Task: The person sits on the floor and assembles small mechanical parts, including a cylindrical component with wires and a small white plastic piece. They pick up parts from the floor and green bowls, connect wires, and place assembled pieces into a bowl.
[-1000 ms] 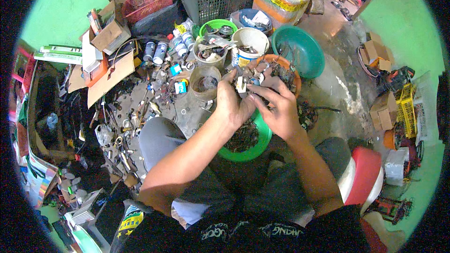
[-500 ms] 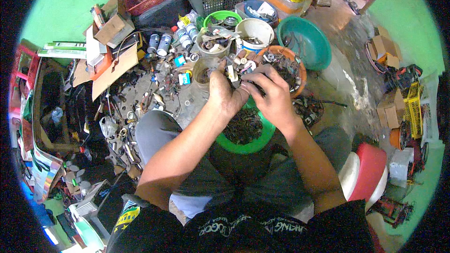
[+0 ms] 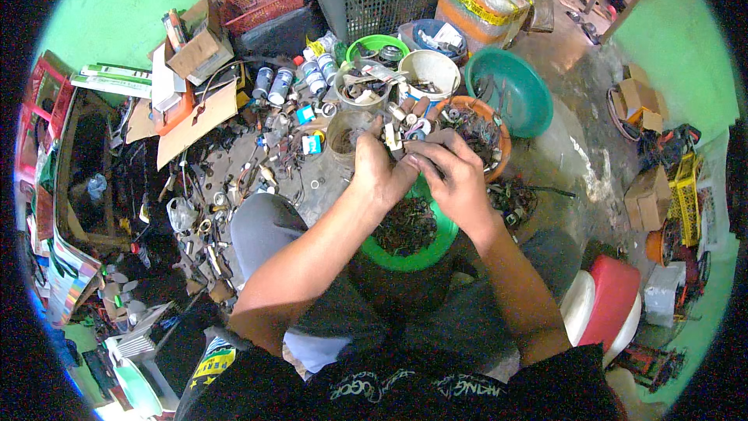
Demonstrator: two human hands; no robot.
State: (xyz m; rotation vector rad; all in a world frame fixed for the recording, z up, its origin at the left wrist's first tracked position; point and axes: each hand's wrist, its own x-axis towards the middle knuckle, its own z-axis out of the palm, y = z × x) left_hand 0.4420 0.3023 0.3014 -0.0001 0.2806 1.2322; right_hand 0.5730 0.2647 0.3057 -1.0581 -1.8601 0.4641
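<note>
left hand (image 3: pixel 380 170): is gripping white part (image 3: pixel 391 137) between both hands | right hand (image 3: pixel 454 165): is bending, can't tell what it's pinching | green basin (image 3: pixel 413 261), orange bowl (image 3: pixel 506 140): are holding scrap | cans (image 3: pixel 281 87): are showing blue-white labels

Small, narrow whitish piece (image 3: pixel 391 137), nearly upright, between left hand (image 3: pixel 379 167) and right hand (image 3: pixel 454 168), fine details blurred

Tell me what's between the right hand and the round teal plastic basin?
A round orange plastic bowl holding scraps lies between them in the head view.
</note>
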